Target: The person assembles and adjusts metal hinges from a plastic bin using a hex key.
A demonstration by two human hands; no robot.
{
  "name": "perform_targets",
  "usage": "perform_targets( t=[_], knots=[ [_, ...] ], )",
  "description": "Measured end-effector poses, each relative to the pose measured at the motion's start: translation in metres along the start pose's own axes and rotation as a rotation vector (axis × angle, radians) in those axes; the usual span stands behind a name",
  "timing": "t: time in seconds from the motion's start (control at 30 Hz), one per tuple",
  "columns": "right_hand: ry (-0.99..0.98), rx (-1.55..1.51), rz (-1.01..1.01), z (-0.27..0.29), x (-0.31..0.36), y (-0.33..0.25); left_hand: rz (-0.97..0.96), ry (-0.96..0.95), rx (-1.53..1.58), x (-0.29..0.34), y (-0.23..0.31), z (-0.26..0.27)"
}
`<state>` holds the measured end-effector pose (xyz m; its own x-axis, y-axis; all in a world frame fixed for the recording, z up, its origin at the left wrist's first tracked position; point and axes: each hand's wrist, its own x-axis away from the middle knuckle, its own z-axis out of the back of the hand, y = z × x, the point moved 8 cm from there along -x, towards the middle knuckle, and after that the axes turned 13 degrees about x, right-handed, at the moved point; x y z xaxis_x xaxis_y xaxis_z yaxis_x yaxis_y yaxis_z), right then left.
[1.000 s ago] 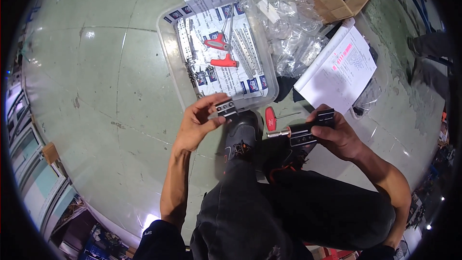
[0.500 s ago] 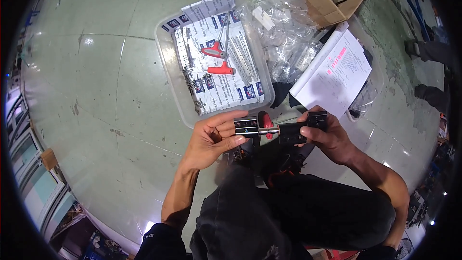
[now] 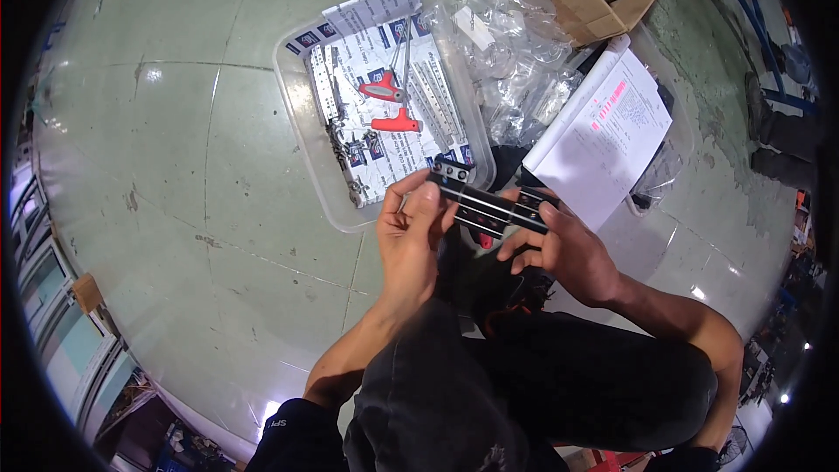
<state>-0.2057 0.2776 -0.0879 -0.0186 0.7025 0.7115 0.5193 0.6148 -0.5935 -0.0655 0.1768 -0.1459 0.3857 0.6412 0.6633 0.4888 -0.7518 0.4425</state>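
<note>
A black metal hinge [image 3: 479, 203] with screw holes is held slantwise between my two hands, just in front of the clear plastic bin. My left hand [image 3: 407, 236] pinches its upper left end, thumb on top beside a plate with holes. At the lower right end, my right hand [image 3: 578, 255] has its thumb and forefinger on the hinge, with the other fingers loosely curled below. Beneath the hinge a bit of a red thing [image 3: 486, 242] shows, mostly hidden.
The clear bin [image 3: 308, 144] holds red-handled hex keys [image 3: 395, 123], perforated metal strips [image 3: 434, 100] and small loose hardware [image 3: 357, 150]. Clear plastic bags [image 3: 507, 61], a printed sheet [image 3: 616, 122] and an open cardboard box [image 3: 572, 0] lie to its right. Another person's legs [image 3: 782, 135] are at far right.
My hands have turned the hinge from nearly level to slanting, left end up. The shiny pin between its two parts no longer shows. My left hand has shifted right and up.
</note>
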Motion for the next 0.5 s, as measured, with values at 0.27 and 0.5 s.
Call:
perform_targets(
  t=[0.27,0.5],
  knots=[
    [-0.269,0.067,-0.068,-0.037,-0.005,-0.009,0.25,-0.189,0.01,0.003,-0.011,-0.024],
    [-0.197,0.252,0.009,-0.026,-0.013,-0.008,0.09,-0.439,-0.207,0.004,0.002,-0.041]
  ],
)
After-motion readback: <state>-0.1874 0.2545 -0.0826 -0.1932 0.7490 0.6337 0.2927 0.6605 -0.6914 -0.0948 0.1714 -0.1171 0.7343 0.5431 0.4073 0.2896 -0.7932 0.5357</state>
